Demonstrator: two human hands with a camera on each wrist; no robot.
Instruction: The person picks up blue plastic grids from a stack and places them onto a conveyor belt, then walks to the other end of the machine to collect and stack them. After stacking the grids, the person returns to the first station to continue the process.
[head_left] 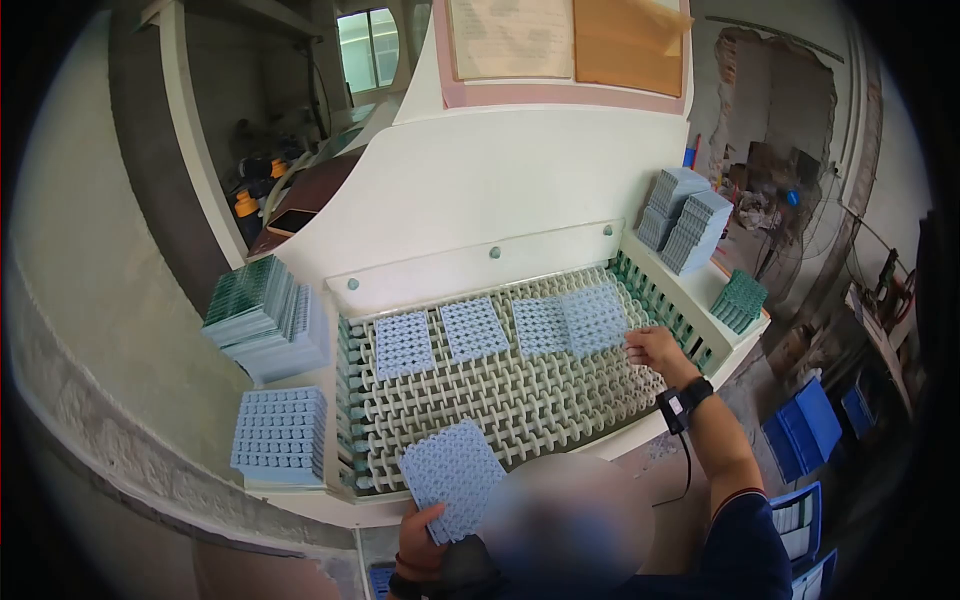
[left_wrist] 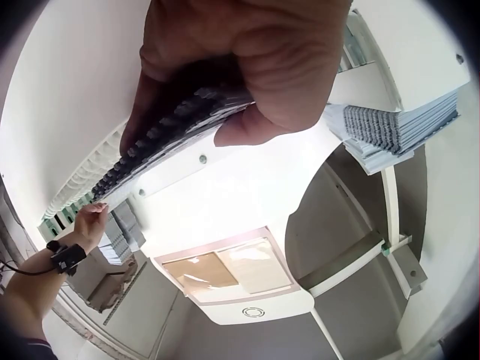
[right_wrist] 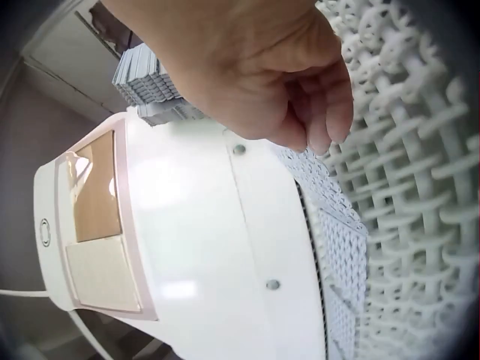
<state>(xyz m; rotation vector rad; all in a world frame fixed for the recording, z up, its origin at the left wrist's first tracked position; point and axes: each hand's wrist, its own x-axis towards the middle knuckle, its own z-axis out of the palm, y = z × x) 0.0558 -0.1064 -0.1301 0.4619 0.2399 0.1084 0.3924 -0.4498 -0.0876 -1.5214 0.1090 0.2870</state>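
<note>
My left hand (head_left: pixel 420 545) grips a light blue, perforated square panel (head_left: pixel 455 475) at its lower edge, in front of the roller bed. In the left wrist view, thumb and fingers clamp layered sheet edges (left_wrist: pixel 169 139), so more than one sheet shows. On the bed's far right, my right hand (head_left: pixel 655 348) has curled fingers pinching the edge of another light blue panel (head_left: pixel 600 318). That panel overlaps the one to its left (head_left: pixel 535 328). Two more panels, one at the left (head_left: pixel 403 345) and one beside it (head_left: pixel 473 330), lie flat on the rollers.
The bed of white disc rollers (head_left: pixel 500 400) sits inside a white machine frame. On its left ledge stand a green-topped stack (head_left: pixel 250 295) and a blue panel stack (head_left: pixel 280 430). Blue stacks (head_left: pixel 695 230) and a green piece (head_left: pixel 738 300) occupy the right ledge. Blue crates (head_left: pixel 800 430) are at lower right.
</note>
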